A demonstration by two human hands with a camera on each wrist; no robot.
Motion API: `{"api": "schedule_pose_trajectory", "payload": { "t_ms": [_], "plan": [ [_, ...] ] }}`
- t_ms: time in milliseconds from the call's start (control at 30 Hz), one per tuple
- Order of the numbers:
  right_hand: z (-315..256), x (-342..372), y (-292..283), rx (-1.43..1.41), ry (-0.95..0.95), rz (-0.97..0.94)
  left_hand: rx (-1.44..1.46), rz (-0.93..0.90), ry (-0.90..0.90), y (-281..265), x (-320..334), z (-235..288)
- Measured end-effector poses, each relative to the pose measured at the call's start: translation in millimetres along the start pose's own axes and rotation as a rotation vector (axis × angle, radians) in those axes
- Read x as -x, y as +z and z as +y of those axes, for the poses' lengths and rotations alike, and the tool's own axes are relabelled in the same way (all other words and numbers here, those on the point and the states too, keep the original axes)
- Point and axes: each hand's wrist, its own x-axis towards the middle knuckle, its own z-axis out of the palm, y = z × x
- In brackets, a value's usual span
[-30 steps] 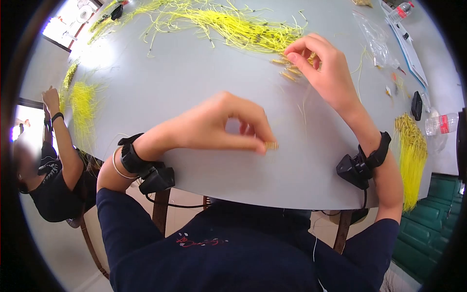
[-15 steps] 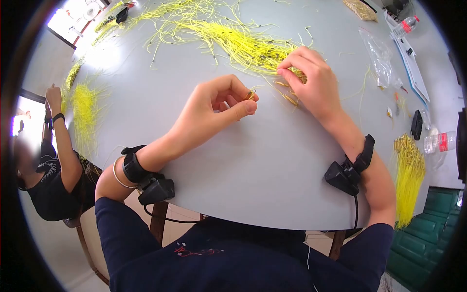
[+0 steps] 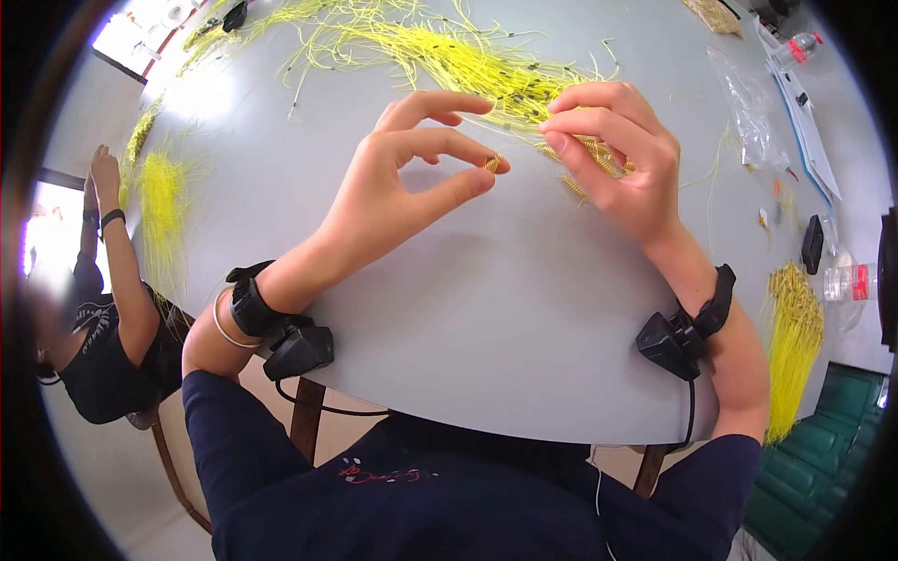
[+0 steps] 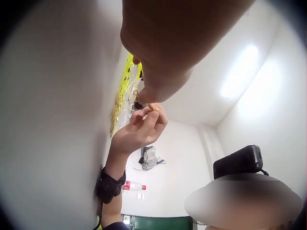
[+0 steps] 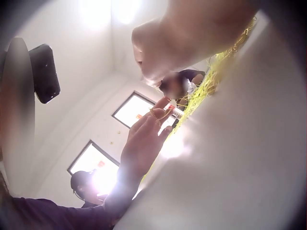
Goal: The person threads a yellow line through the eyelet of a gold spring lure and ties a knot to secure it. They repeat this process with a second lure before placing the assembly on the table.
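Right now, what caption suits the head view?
Left hand pinches a small gold spring; right hand beside yellow strings on a grey table.

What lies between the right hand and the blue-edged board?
Head view: crinkled clear plastic lies there, with tabletop and thin yellow strands nearer the right hand.

Small gold wire coil (image 3: 491, 163) pinched by the left fingers (image 3: 447, 142), raised above the grey bench (image 3: 505, 309), more gold coils (image 3: 572, 184) lying by the right fingers (image 3: 599, 93), bright yellow cords (image 3: 486, 75) with dark specks spread loosely beyond.
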Motion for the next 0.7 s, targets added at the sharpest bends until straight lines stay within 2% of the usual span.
{"api": "schedule_pose_trajectory", "payload": {
  "t_ms": [67, 133, 267, 333, 400, 467, 500, 533, 567, 600, 667, 700],
  "plan": [
    [-3.0, 4.0, -1.8, -0.07, -0.025, -0.028, 0.007, -0.009, 0.04, 2.7, 0.2, -0.7],
    [-5.6, 7.5, -1.2, -0.357, 0.171, -0.066, 0.026, -0.017, 0.041, 0.9, -0.5, 0.3],
    [-4.6, 12.0, 5.0, -0.574, 0.277, -0.068, -0.079, -0.042, 0.108, -3.1, -2.2, 0.1],
    [-2.0, 9.6, -0.4, -0.684, 0.469, -0.068, 0.026, -0.139, 0.013, -2.4, -1.2, 1.2],
    [1.4, 6.7, -3.3, -0.786, 0.482, -0.132, 0.092, -0.136, -0.025, -0.8, 0.2, 0.5],
    [-5.6, 1.9, 0.8, -1.129, 0.634, 0.03, 0.157, -0.137, -0.064, -0.7, 0.5, 0.3],
    [-4.8, 2.4, 2.1, -1.131, 0.637, 0.031, 0.202, -0.112, -0.117, -1.3, 0.1, 0.5],
    [-2.9, 3.0, 4.0, -1.011, 0.624, 0.036, 0.245, -0.086, -0.167, -1.9, -0.2, 0.5],
    [-1.3, 4.0, 5.5, -0.891, 0.608, 0.041, 0.245, -0.086, -0.166, -2.2, 0.0, 0.1],
    [0.0, 5.2, 6.5, -0.891, 0.606, 0.041, 0.248, -0.08, -0.167, -2.4, 0.1, -0.4],
    [1.8, 7.5, 7.9, -0.569, 0.491, 0.097, 0.253, -0.075, -0.169, -2.4, 0.2, 0.1],
    [3.8, 7.8, 6.8, -0.57, 0.495, 0.098, 0.3, -0.066, -0.209, -2.0, 0.9, 1.4]
  ]
}}
